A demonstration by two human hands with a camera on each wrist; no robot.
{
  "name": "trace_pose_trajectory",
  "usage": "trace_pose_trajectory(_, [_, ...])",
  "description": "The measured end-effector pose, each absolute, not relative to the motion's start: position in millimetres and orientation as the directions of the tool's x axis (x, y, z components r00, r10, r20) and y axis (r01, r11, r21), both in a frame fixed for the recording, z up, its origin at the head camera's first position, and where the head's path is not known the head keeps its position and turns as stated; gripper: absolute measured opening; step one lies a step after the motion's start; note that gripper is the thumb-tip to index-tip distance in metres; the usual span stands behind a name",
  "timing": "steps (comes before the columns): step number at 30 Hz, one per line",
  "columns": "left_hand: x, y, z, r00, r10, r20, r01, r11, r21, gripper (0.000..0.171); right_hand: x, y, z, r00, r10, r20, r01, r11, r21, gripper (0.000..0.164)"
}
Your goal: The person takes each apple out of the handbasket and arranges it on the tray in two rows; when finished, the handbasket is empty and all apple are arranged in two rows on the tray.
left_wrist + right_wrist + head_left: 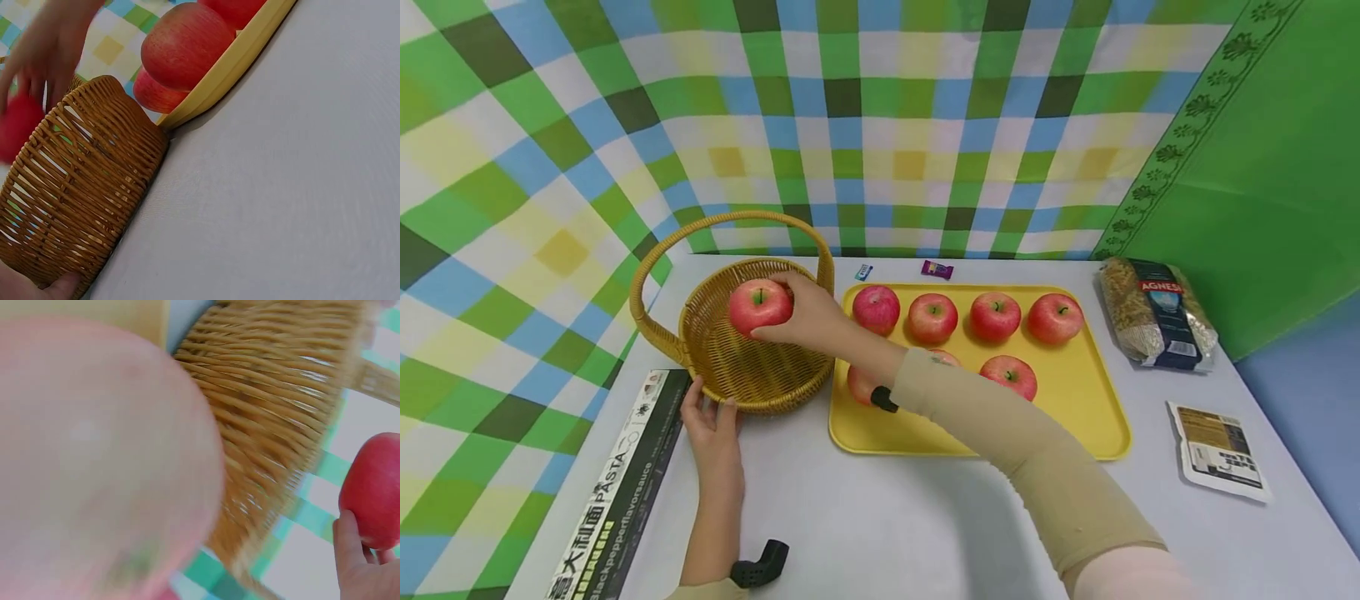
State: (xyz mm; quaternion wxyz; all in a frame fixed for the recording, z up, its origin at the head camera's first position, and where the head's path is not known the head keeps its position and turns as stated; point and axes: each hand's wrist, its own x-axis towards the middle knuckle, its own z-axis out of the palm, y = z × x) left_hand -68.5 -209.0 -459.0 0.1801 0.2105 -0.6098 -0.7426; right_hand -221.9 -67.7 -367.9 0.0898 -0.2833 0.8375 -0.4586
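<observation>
Over the wicker basket, my right hand holds a red apple between thumb and fingers. The same apple shows at the right edge of the right wrist view, above the basket's rim. My left hand grips the near left side of the basket, its thumb against the woven wall in the left wrist view. A yellow tray to the right bears several more apples, some partly hidden behind my right forearm.
A dark pasta box lies left of the basket. Two small wrapped sweets lie behind the tray. On the right are a bag of pasta and a flat pouch. The basket's tall handle arches over its opening.
</observation>
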Motion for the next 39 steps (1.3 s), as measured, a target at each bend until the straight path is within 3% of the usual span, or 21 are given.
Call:
trace_pose_trajectory(10, [-68,-209,-457,-0.839,-0.531,-0.117,-0.006,-0.205,0.979,0.055,-173,80,-333,-0.902,-0.424,0.080,-0.240,0.340,-0.909,0.081])
trace_pose_trajectory(23, [-68,-207,-454,-0.825,-0.546,-0.148,-0.015,-0.240,0.971,0.055,-127,227,-366,-0.988,-0.121,0.101,-0.147,0.483,-0.863,0.077])
trace_pose_trajectory(31, [-68,-205,-455,-0.812,-0.556,-0.176,-0.036,-0.254,0.967,0.055,-121,287,-397,-0.994,0.064,-0.084,0.105,0.623,-0.775,0.089])
trace_pose_trajectory(39, [-69,-204,-454,-0.811,-0.561,-0.165,-0.032,-0.239,0.971,0.053,-126,310,-428,-0.977,0.083,-0.199,0.204,0.651,-0.731,0.097])
